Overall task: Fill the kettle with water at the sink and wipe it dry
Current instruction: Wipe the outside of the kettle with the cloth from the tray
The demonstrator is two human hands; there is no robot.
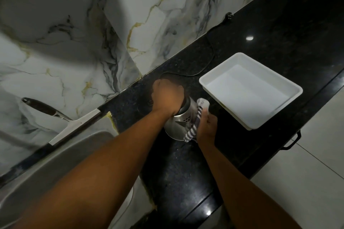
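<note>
A steel kettle (179, 123) stands on the black granite counter (186, 169), just right of the sink (55, 169). My left hand (167, 96) is closed over the kettle's top, where its handle is, and hides the lid. My right hand (205, 128) presses a striped blue-and-white cloth (194, 126) against the kettle's right side. The kettle's round black base (173, 78) lies on the counter behind my left hand, partly hidden.
A white plastic tray (249, 89) sits to the right of the kettle. A black power cord (210, 50) runs along the counter to a plug (228, 16) by the marble wall. A squeegee (61, 117) leans behind the sink. The counter's front edge drops to a tiled floor.
</note>
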